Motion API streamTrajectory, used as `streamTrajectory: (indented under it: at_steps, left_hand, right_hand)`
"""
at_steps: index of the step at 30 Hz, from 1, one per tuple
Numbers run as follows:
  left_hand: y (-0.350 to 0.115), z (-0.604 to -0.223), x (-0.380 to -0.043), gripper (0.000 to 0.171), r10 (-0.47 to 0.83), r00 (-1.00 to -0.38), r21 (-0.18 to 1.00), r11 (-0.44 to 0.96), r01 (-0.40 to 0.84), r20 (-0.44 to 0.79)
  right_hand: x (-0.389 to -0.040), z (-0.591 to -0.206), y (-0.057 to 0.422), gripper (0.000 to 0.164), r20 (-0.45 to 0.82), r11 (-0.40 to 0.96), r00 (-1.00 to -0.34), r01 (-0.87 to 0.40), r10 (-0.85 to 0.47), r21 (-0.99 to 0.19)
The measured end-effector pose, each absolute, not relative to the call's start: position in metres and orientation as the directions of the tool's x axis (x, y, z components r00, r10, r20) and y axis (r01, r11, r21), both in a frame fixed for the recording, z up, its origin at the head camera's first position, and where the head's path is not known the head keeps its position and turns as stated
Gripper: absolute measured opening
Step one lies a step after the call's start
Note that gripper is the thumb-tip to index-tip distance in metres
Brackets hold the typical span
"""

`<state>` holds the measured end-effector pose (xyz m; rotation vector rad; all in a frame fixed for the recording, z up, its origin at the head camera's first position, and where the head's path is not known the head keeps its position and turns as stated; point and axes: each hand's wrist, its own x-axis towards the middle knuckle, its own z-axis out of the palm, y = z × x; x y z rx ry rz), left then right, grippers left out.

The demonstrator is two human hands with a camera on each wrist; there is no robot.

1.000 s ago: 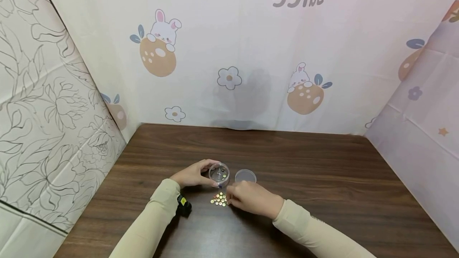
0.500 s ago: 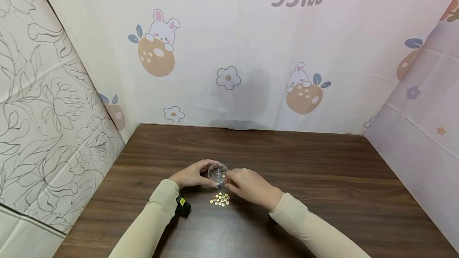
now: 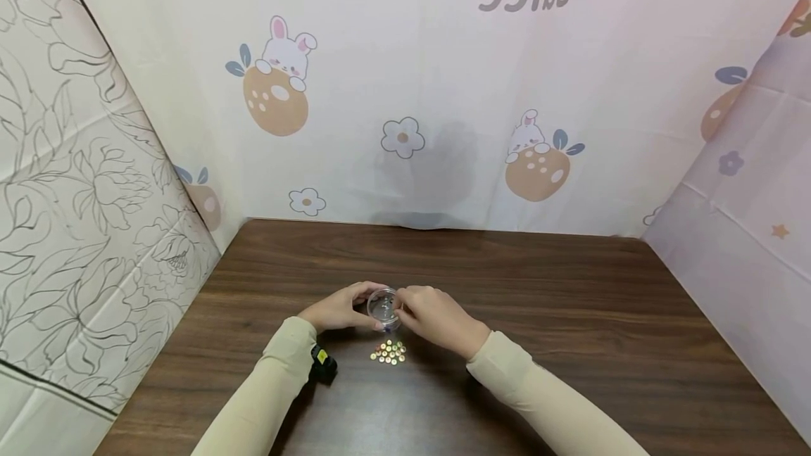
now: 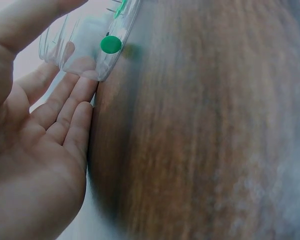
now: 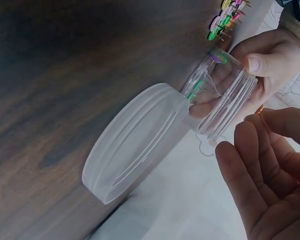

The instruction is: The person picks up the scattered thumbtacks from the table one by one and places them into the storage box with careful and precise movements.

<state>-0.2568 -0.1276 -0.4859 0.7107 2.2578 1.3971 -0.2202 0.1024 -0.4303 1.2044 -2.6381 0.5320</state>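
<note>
My left hand (image 3: 338,310) holds a clear round jar (image 3: 384,308) on the table, thumb on the near side and fingers round the far side. A green thumbtack (image 4: 111,45) and a few others lie inside it. My right hand (image 3: 437,317) is right at the jar's open mouth. Between its thumb and index finger it pinches a small orange thumbtack (image 5: 260,109), mostly covered by the fingertips. In front of the jar, several coloured thumbtacks (image 3: 388,353) lie in a cluster, with their pins pointing up in the right wrist view.
The jar's clear lid (image 5: 135,145) lies on the table beside the jar; in the head view my right hand hides it. A black wrist device (image 3: 324,364) with a yellow mark sits under the left wrist. Patterned cloth (image 3: 405,90) hangs behind the wooden table (image 3: 538,287).
My right hand has gone from the thumbtack cluster up and away to the jar's mouth, covering the lid in the head view. The left hand and jar have stayed in place.
</note>
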Motion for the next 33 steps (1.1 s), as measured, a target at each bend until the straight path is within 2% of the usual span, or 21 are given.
streamTrajectory:
  at_steps: [13,19,26,33]
  left_hand:
    - [-0.128,-0.485,-0.259,0.068,0.592,-0.802,0.887,0.409,0.213,-0.081]
    - [-0.128,-0.484,-0.257,0.067,0.6,-0.796,0.904,0.375,0.203,-0.071]
    - [-0.129,-0.487,-0.259,0.066,0.602,-0.795,0.896,0.391,0.208,-0.078]
    - [-0.128,-0.487,-0.259,0.066,0.606,-0.791,0.898,0.39,0.204,-0.083]
  right_hand:
    - [-0.23,-0.428,0.092,0.005,0.289,0.62,-0.659,-0.752,-0.694,-0.225]
    - [-0.233,-0.432,0.091,0.005,0.268,0.632,-0.67,-0.742,-0.692,-0.223]
    - [-0.232,-0.434,0.092,0.02,0.279,0.628,-0.666,-0.745,-0.692,-0.223]
    - [-0.228,-0.43,0.094,0.016,0.312,0.612,-0.65,-0.759,-0.692,-0.222]
